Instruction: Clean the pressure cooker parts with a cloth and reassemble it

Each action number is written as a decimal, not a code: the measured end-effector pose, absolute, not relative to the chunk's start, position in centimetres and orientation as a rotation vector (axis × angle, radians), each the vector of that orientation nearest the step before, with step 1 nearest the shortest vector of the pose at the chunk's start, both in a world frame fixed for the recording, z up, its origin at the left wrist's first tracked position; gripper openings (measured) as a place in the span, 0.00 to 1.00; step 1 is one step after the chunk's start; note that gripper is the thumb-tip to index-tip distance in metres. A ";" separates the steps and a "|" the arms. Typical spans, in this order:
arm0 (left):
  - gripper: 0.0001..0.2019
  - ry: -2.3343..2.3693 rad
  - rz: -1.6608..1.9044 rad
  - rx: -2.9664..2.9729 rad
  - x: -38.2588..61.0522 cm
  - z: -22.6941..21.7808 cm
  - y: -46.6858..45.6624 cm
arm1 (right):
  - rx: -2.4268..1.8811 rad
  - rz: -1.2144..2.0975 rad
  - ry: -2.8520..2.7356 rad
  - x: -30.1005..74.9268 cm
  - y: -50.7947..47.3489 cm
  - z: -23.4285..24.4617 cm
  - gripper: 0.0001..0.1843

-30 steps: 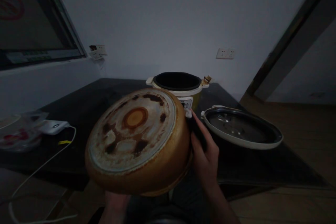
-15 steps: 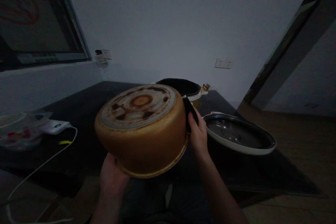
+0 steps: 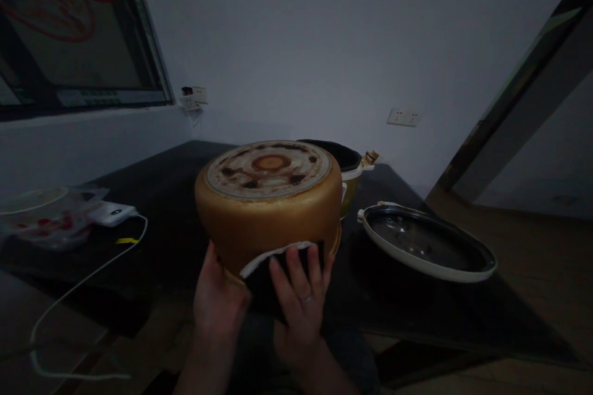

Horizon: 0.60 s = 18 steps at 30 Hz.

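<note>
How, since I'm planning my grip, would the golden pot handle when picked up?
The golden pot is probably stiff: its wall looks evenly round in the left hand. It may slip, its side looking smooth. Set down base-up, as held, it would likely resist tipping, being wide and squat.

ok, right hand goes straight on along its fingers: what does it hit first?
The dark cloth under the right hand, then the brown pot's side behind it. Beyond, perhaps the cooker, but depth is unclear.
</note>
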State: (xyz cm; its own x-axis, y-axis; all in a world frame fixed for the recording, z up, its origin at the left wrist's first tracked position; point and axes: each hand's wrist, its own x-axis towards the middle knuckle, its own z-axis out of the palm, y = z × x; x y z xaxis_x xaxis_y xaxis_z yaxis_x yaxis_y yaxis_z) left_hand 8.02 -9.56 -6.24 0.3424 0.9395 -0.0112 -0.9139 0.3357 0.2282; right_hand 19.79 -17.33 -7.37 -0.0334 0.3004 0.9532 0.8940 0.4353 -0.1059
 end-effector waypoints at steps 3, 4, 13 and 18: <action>0.26 -0.114 1.108 0.191 8.0 -6.2 -9.9 | -1.058 -0.548 -1.439 22.1 -16.1 -7.2 0.36; 0.26 -0.159 1.112 0.196 7.9 -6.1 -10.2 | -1.060 -0.470 -1.357 23.0 -15.7 -7.0 0.35; 0.25 -0.102 1.198 0.290 6.9 -6.0 -12.0 | -1.057 0.490 -1.006 29.8 -10.9 -2.2 0.21; 0.26 -0.078 1.250 0.340 6.9 -6.8 -11.1 | -1.064 0.400 -0.851 28.0 -11.8 -2.4 0.23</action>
State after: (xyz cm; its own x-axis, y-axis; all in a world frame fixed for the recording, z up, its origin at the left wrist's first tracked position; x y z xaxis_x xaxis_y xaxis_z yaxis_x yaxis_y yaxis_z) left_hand 6.91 -11.14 -6.84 0.3200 0.9159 0.2423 -0.9390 0.2726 0.2097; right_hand 28.00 -11.76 -2.39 0.6277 0.6597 0.4132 0.1033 0.4555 -0.8842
